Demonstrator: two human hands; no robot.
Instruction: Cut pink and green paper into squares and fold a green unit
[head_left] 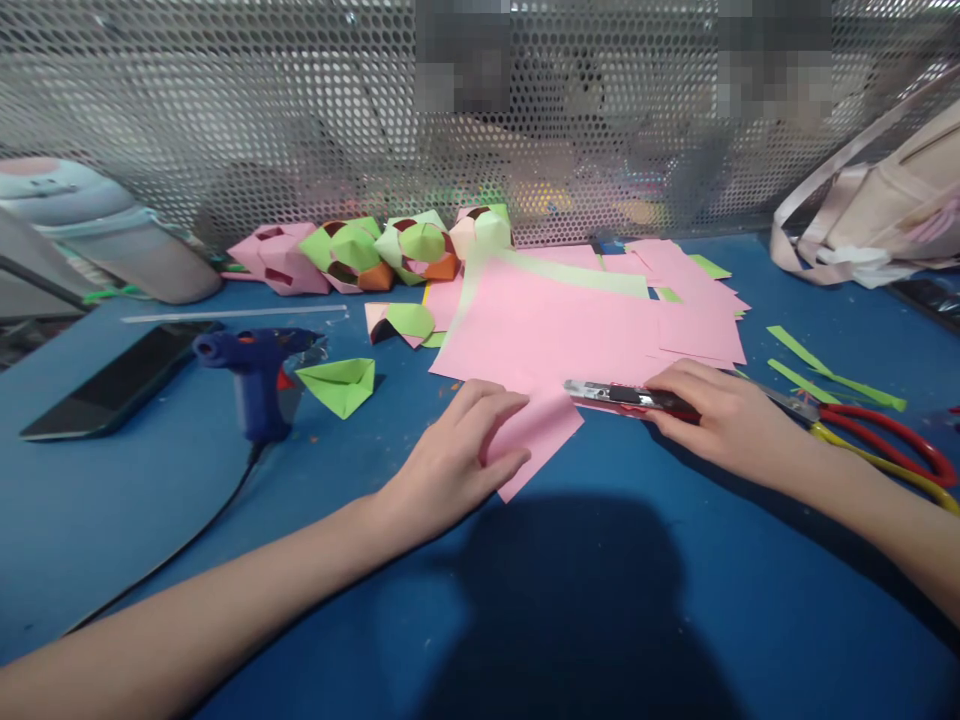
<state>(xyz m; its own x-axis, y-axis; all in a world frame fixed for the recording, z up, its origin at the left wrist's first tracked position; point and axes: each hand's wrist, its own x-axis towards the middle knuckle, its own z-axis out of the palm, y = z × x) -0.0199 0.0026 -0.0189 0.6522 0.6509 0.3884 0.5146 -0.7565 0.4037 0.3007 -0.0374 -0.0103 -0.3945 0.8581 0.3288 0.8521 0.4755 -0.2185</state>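
My left hand (457, 445) holds a small piece of pink paper (544, 435) at its left side, fingers curled over it and thumb at its lower edge. The piece is bent upward and lies at the near edge of a large pink sheet (555, 320). In my right hand (712, 405) is a utility knife (622, 393), gripped by its body. Its tip points left and touches or hovers just over the paper; I cannot tell which. Scissors (862, 430) with red and yellow handles lie beside and partly behind my right hand.
Several folded paper shapes (349, 250) line the back left, before a perforated metal panel (300, 110). At left lie a blue glue gun (259, 375), a black phone (120, 380) and a green paper piece (341, 385). Green strips (832, 375) and a bag (892, 200) are at right.
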